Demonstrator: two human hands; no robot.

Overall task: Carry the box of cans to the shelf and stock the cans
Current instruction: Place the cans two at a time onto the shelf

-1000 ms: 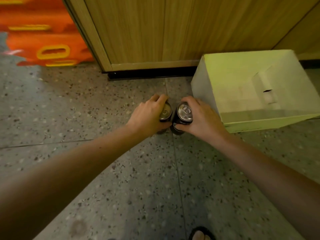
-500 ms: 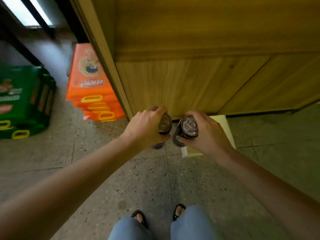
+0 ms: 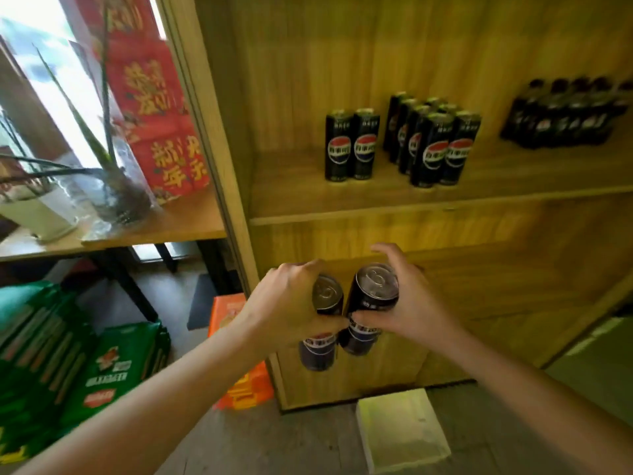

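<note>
Cans in fingers [image 3: 298, 269]: black, silver tops, red-white-blue round logo; same livery on cans on shelf [image 3: 351, 145] above the fingers. Shelf [image 3: 376, 204] yellow-brown wood grain. Left of fingers: red cartons [image 3: 154, 108] with gold characters, green packs [image 3: 113, 368], orange crate [image 3: 239, 382]

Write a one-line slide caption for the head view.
Left hand and right hand each hold a black can below the wooden shelf of matching cans.

Left hand [image 3: 287, 303] and right hand [image 3: 411, 303] each grip a black can below the stocked shelf [image 3: 342, 200].
</note>
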